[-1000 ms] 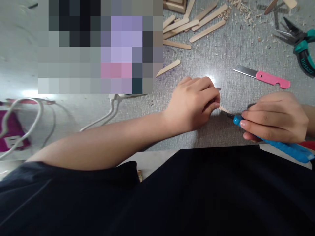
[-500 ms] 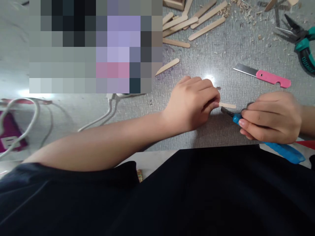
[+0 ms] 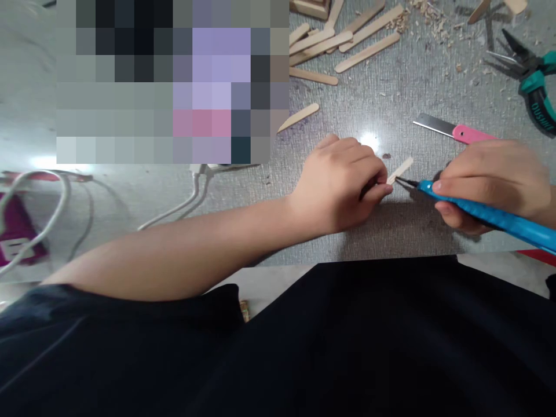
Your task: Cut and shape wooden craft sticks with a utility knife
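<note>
1. Head view: the left hand [image 3: 341, 182] pinches a short wooden craft stick [image 3: 403, 167] between thumb and forefinger, the other fingers curled together. The stick's free end sticks out from the fingertips, slanting away from the body and to the right; its other end is hidden in the grip.
2. Just right of those fingertips, the right hand [image 3: 499, 182] has its fingers closed around a blue-handled craft knife [image 3: 516, 225]. The dark blade points left, its tip at the stick close to the left thumb; whether it bites into the wood I cannot tell.
3. Just beyond the right fingers lies a pink-handled blade [image 3: 438, 126], its handle partly covered by that hand.
4. Beyond the left fingers, a craft stick with a slanted end [image 3: 299, 117] rests on the grey textured tabletop [image 3: 365, 104].
5. Farther past the left hand, loose craft sticks [image 3: 368, 52] overlap, with wood shavings [image 3: 441, 26] scattered to their right.
6. Well past the right fingers are long-nose pliers [image 3: 538, 107] with teal and black handles, jaws spread.
7. Well left of the left fingers, a white cable [image 3: 196, 188] runs over the table.
</note>
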`<state>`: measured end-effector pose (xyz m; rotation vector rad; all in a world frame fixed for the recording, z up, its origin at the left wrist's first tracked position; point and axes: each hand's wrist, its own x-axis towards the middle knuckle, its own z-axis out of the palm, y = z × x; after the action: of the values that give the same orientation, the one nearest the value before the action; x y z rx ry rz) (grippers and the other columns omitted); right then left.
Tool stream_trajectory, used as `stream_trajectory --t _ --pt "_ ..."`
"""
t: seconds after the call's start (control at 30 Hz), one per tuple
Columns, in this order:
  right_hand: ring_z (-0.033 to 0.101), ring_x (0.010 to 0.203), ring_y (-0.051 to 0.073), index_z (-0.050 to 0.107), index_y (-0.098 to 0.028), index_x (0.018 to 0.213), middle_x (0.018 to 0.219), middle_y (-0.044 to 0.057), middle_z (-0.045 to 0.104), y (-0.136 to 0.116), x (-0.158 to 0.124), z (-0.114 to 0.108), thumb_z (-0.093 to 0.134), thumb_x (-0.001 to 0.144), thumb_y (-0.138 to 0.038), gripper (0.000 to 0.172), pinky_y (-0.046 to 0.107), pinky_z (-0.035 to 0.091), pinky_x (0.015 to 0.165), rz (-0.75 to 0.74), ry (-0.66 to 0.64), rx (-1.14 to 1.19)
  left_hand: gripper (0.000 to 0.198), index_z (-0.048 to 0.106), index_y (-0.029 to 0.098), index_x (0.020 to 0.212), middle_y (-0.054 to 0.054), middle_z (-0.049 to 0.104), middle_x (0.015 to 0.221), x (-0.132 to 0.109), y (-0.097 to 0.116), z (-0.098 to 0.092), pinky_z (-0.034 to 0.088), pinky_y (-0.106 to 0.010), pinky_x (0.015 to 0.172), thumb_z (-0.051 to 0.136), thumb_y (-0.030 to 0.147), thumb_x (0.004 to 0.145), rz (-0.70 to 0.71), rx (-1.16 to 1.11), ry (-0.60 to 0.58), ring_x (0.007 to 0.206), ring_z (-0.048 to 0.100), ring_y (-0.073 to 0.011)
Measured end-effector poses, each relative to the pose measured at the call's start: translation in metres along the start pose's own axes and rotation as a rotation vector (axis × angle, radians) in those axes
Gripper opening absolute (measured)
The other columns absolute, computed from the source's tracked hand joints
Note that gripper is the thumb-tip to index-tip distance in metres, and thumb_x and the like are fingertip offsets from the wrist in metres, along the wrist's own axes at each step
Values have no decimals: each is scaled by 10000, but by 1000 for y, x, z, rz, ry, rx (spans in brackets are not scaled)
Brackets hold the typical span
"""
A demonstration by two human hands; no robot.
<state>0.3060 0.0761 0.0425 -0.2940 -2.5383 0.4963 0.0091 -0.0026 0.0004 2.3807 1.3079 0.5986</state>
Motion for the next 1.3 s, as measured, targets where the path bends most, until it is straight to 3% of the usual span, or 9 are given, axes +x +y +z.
stream_trajectory --t 0.07,0.17,0.27,0.4,0.53,0.77,0.87,1.17,1.3 --pt "791 694 185 746 -260 1163 895 12 839 3 1 6 819 1001 -293 181 343 637 636 -106 134 -52 279 698 260 930 -34 762 852 -1 0 0 427 -490 827 627 433 1137 71 -35 -31 845 705 -262" --pt "803 704 202 759 -276 1167 893 6 836 7 3 13 798 992 -287 179 352 659 613 -32 181 -77 274 712 263 956 -21 761 867 -2 1 -1 447 -508 892 617 434 1146 124 -63 -13 843 692 -250" --pt "803 697 204 780 -275 1142 864 -1 827 10 3 17 801 999 -333 156 353 659 603 -29 247 -18 281 751 251 1143 -94 799 1109 -1 2 -1 458 -544 958 708 528 1117 9 4 94 1027 704 -318" --pt "832 740 207 774 -300 1146 879 -17 848 10 2 18 789 1004 -305 143 344 684 645 3 198 53 625 722 296 1403 -170 723 1453 -1 1 3 437 -637 1095 913 683 951 -113 65 70 1311 630 -446" --pt "839 751 168 763 -287 1143 913 -50 868 2 1 18 787 1054 -339 106 302 677 671 66 157 41 712 709 280 1308 -169 693 1432 -4 -1 8 407 -709 1164 940 807 887 -153 40 76 1332 599 -474" --pt "821 701 182 827 -288 1078 895 -21 889 0 -3 10 767 1097 -438 162 310 630 607 217 60 10 340 704 268 1110 -150 741 1350 -2 0 4 446 -743 1128 885 540 1015 -150 28 76 1317 593 -455" --pt "820 701 183 831 -305 1098 876 -24 880 3 -6 10 770 1104 -469 174 307 642 619 202 81 13 179 713 262 1049 -141 760 1298 1 1 2 443 -749 1110 817 408 1054 -166 29 68 1320 592 -455" --pt "837 727 199 813 -325 1146 897 -27 885 2 -2 11 759 1069 -355 99 321 684 622 46 185 9 191 705 236 980 -132 752 1261 5 -3 3 426 -706 1103 816 373 1053 -176 -26 70 1282 567 -426" --pt "856 755 205 804 -308 1180 876 -10 872 5 -2 10 777 1031 -277 154 315 700 657 37 138 62 192 713 222 988 -134 746 1281 5 -2 1 409 -725 1118 814 367 1063 -195 -47 43 1306 568 -434"
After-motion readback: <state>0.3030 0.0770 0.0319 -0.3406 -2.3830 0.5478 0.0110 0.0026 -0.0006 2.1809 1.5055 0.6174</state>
